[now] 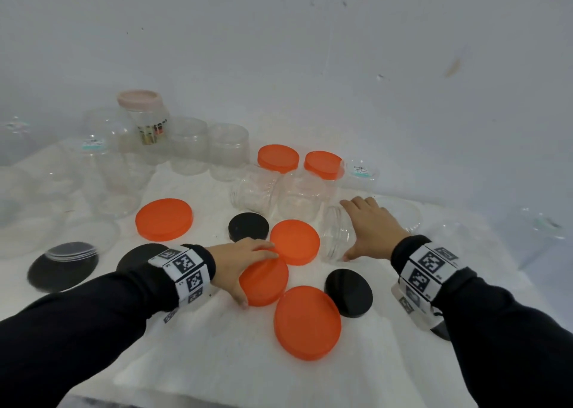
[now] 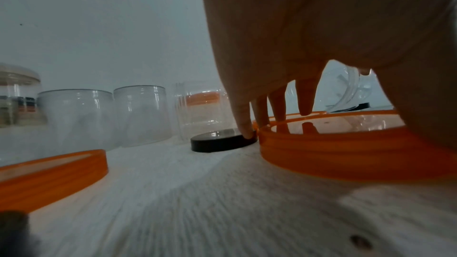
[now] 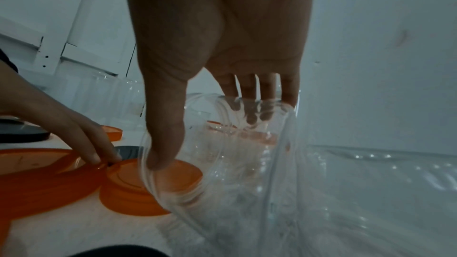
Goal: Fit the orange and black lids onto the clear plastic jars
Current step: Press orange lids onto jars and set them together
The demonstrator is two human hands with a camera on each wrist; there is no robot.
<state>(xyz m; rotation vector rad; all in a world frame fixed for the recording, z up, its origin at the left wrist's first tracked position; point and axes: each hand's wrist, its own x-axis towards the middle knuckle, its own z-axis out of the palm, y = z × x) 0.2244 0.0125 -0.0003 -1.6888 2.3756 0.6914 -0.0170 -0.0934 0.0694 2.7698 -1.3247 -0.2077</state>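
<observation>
Left hand (image 1: pixel 238 263) grips an orange lid (image 1: pixel 263 282); right hand (image 1: pixel 373 230) clasps a sideways jar (image 1: pixel 336 237).

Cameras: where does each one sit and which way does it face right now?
Head: high, looking down at the white table; both forearms, left hand on an orange lid, right hand on a lying clear jar.
Left wrist: low, along the fingers over that lid.
Right wrist: along the thumb at the jar's mouth.
Shared: all show that lid; head and right wrist show the jar.
</observation>
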